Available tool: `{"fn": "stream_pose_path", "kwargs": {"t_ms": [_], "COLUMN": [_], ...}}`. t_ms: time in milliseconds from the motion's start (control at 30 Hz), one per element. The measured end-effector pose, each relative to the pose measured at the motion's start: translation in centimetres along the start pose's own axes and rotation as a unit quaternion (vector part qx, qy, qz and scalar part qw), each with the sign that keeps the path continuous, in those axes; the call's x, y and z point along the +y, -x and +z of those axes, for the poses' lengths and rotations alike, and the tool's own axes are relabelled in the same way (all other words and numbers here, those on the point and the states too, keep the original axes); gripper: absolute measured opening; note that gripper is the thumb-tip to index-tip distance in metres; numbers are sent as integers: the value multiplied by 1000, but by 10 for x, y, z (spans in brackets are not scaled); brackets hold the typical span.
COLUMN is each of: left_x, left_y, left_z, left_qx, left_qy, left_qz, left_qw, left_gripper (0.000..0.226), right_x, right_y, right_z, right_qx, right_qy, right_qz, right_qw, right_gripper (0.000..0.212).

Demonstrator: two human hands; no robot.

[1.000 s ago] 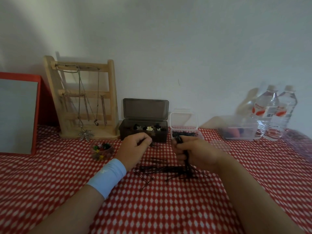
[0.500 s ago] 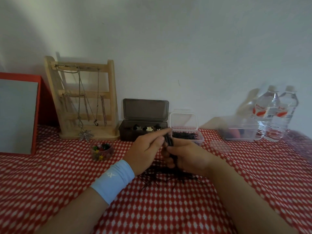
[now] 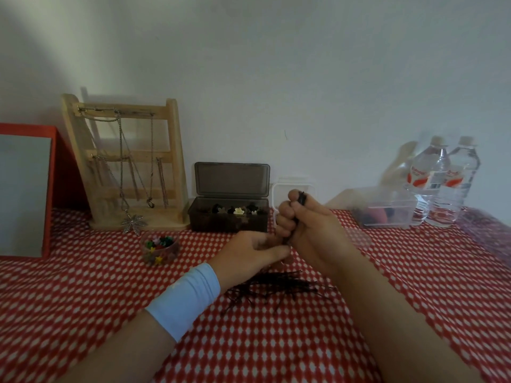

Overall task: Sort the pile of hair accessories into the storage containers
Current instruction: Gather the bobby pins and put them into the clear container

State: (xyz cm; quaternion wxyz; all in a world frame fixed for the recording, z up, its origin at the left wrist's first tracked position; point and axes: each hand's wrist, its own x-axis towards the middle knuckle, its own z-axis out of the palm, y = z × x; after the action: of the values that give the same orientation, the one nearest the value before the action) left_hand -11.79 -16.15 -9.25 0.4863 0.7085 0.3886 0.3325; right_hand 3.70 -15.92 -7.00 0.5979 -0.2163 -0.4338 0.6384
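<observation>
Those pins [image 3: 276, 286] look light, springy and slippery, so I'd grab them bunched mid-length. The right hand [image 3: 307, 230] is fisted round a bundle [image 3: 301, 199]; left hand [image 3: 249, 255] sits at its bottom end, can't tell its grip.

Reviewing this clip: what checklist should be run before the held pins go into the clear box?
1. Right hand grips pin bundle: ok.
2. Left hand free of bundle: cannot tell, blurred at its lower end.
3. Clear box lid open: ok.
4. Room inside box: cannot tell, hidden behind right hand.
5. Pile cleared: not ok, pins remain on cloth.
</observation>
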Motion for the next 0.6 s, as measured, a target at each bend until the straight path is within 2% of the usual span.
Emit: {"fn": "stream_pose_path", "kwargs": {"t_ms": [133,333,500,600], "left_x": [0,-6,-6,2], "left_y": [-3,-2,-1,1], "left_z": [2,0,1,3], "left_qx": [33,65,48,15], "left_qy": [21,79,213,295], "left_qz": [-12,-52,-105,-137], "left_qw": [999,993,970,945], "left_gripper": [19,14,12,14], "right_x": [9,12,11,12], "right_y": [0,0,4,3], "right_z": [3,2,6,6], "right_qx": [32,29,-1,22], "right_qy": [21,105,107,123], "right_qz": [-29,20,33,9], "right_qw": [999,994,994,992], "right_gripper": [22,20,18,22]}}
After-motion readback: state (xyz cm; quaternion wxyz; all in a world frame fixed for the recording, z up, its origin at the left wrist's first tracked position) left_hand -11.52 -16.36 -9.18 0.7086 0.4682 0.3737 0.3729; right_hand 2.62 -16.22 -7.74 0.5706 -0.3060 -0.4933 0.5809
